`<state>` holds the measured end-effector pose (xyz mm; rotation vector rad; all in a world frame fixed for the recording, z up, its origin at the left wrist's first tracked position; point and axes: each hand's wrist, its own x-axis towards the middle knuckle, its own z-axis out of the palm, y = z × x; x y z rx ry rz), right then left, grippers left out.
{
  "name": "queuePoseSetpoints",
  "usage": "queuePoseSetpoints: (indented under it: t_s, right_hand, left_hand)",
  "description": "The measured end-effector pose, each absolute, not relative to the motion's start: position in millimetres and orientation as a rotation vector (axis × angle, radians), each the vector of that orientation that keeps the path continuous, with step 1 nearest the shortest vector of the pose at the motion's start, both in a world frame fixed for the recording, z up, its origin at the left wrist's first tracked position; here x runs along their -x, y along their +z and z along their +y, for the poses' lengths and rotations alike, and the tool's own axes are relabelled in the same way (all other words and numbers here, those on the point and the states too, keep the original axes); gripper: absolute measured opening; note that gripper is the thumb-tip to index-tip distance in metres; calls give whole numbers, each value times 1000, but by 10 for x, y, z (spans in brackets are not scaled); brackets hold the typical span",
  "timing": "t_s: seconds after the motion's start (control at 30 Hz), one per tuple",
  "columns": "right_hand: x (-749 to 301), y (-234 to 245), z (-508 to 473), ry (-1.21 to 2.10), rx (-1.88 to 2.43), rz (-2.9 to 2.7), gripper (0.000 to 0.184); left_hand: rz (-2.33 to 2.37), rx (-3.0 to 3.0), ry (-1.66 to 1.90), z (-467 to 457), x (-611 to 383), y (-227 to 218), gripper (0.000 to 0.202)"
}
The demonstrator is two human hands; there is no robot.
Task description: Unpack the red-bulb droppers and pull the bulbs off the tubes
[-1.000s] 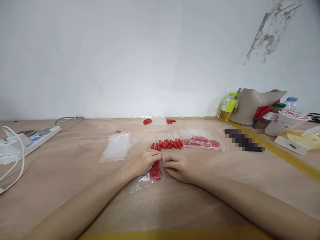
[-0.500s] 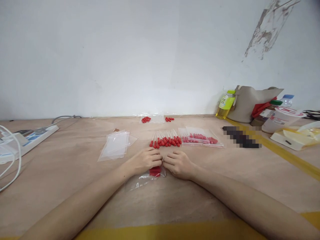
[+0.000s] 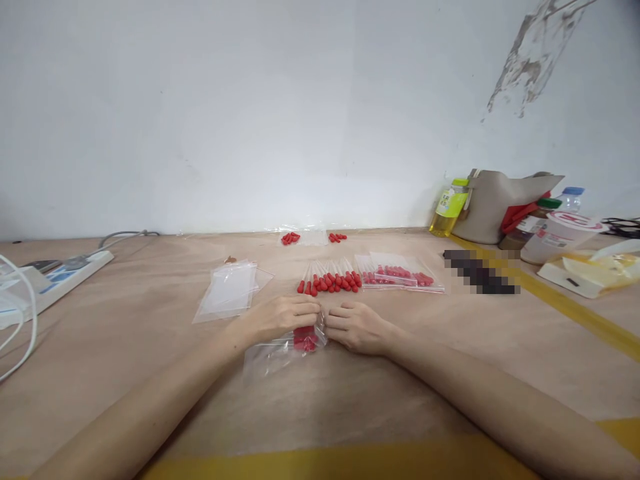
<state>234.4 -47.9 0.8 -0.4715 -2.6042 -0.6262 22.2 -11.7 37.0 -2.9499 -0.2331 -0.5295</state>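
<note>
My left hand (image 3: pixel 287 315) is closed on the edge of a clear plastic bag (image 3: pixel 273 357), which lies on the table beneath it. Inside the bag are red-bulbed droppers (image 3: pixel 305 339), partly covered by my fingers. My right hand (image 3: pixel 359 328) is closed at the bag's right end, its fingertips pinching the plastic. Just beyond both hands lies a row of loose glass droppers (image 3: pixel 330 282) with red rubber bulbs pointing toward me. Right of the row sit filled zip bags (image 3: pixel 404 277) of red-bulbed droppers.
Flat clear bags (image 3: pixel 226 291) lie to the left. Small red bulbs (image 3: pixel 290 238) rest on plastic by the wall. A power strip (image 3: pixel 75 279) with cables is at far left. A yellow bottle (image 3: pixel 449 208), a grey bag (image 3: pixel 493 207) and a white tub (image 3: pixel 560 239) stand at right.
My left hand has shifted slightly left and its fingers have straightened a little. More of the bag and its red bulbs shows below it. The camera view has shifted slightly.
</note>
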Motion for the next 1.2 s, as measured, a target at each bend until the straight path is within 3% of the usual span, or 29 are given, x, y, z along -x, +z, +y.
queuePoseSetpoints:
  t_s: [0.13, 0.27, 0.47, 0.67, 1.1, 1.2]
  right_hand:
    - [-2380, 13, -529, -75, 545, -2544, 12]
    - [-2328, 34, -581, 621, 776, -2278, 15]
    - [-2157, -15, -557, 1068, 1010, -1883, 15]
    - [-2138, -66, -540, 1133, 1091, -1846, 27]
    - [-1998, -28, -505, 1107, 1132, -1863, 33]
    - [-1964, -60, -492, 1216, 1070, -1853, 26]
  left_hand:
    - [-130, 2847, -462, -125, -156, 470, 26]
    - [-226, 2868, -481, -172, -208, 422, 27]
    - [-689, 3143, -522, -325, -170, 437, 27]
    - [-1160, 3253, -483, -559, 238, 368, 54]
    - [-1338, 3310, -778, -550, 302, 135, 44]
    - [-1339, 3316, -783, -527, 311, 106, 44]
